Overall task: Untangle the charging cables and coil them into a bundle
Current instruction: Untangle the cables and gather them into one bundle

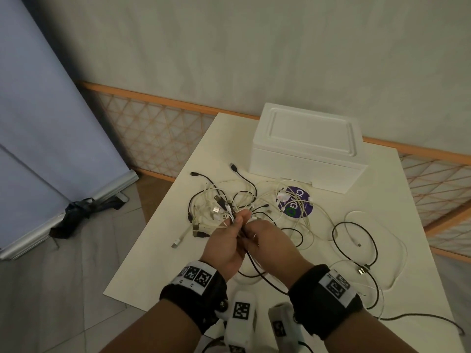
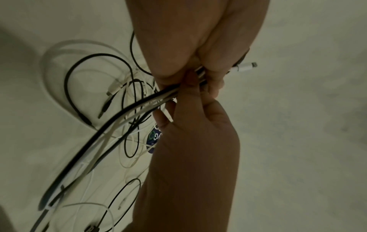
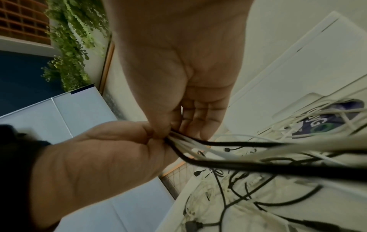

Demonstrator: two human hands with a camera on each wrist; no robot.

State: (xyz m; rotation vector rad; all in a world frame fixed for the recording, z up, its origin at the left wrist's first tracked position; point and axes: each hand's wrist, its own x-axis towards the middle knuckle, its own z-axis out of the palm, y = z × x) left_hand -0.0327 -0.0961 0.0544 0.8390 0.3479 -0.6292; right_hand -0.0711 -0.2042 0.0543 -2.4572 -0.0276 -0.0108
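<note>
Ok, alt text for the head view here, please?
Two hands, left hand and right hand, pinch a gathered bunch of cables above a white table. More black and white cables sprawl tangled across it, over a purple sticker, before a closed white box.

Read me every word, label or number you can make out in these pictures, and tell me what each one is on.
"CI", then "G" below it: round purple sticker on the table, partly crossed by white cables; the rest is hidden.
Wristbands: black-and-white square code marks only, with tiny characters beneath, too small to read.
White box: no text visible.
</note>
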